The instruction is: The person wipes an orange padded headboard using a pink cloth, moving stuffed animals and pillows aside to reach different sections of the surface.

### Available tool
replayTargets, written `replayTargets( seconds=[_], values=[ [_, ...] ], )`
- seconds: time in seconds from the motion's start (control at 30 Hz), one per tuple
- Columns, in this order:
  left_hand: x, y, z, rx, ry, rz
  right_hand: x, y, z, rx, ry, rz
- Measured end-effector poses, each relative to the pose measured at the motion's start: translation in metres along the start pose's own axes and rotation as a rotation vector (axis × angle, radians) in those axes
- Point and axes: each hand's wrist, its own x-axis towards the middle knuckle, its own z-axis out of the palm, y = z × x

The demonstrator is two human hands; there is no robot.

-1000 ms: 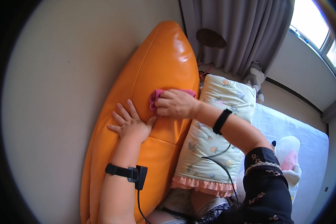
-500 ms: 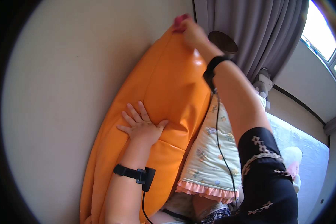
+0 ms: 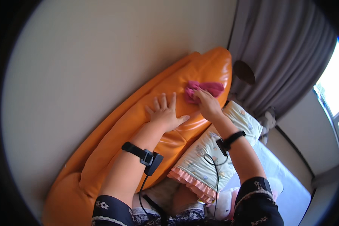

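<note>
A glossy orange padded headboard or backrest (image 3: 120, 135) runs along the wall from the lower left to the upper right. My left hand (image 3: 165, 115) lies flat on its surface with the fingers spread and nothing in them. To the right of it, my right hand (image 3: 207, 105) presses a crumpled pink cloth (image 3: 205, 89) against the orange cover, fingers closed over its near end. Part of the cloth spreads out to the right of the fingers. Black straps with small boxes and cables sit on both forearms.
Beside the orange piece lies a pale patterned quilted cushion (image 3: 207, 162) with a peach ruffle. Farther right is a light blue mattress (image 3: 278, 177). A white plush toy (image 3: 224, 205) rests near my legs. Grey curtains (image 3: 282, 49), a dark round object (image 3: 244, 72) and a grey plush toy (image 3: 268, 122) stand beyond.
My right hand has brought the pink cloth from the orange piece's far top edge down onto its front surface, nearer my left hand. The view has turned, and my left hand stays spread on the orange cover.
</note>
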Motion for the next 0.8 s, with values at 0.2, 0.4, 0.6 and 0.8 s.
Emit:
replayTargets(
  seconds=[0.2,0.4,0.6,0.8],
  values=[
    [-0.099,-0.094,-0.010,-0.103,0.204,0.151,-0.041,-0.016,-0.028,0.054,-0.189,0.125],
    [-0.218,-0.205,0.063,-0.010,0.241,-0.456,0.017,0.029,-0.030,0.235,0.053,0.441],
    [-0.238,-0.194,0.106,-0.049,0.679,-0.316,0.096,-0.100,0.025,0.190,0.025,0.256],
    [-0.243,-0.210,0.114,-0.178,0.801,-0.234,0.041,-0.269,0.164,-0.160,-0.707,0.119]
  ],
)
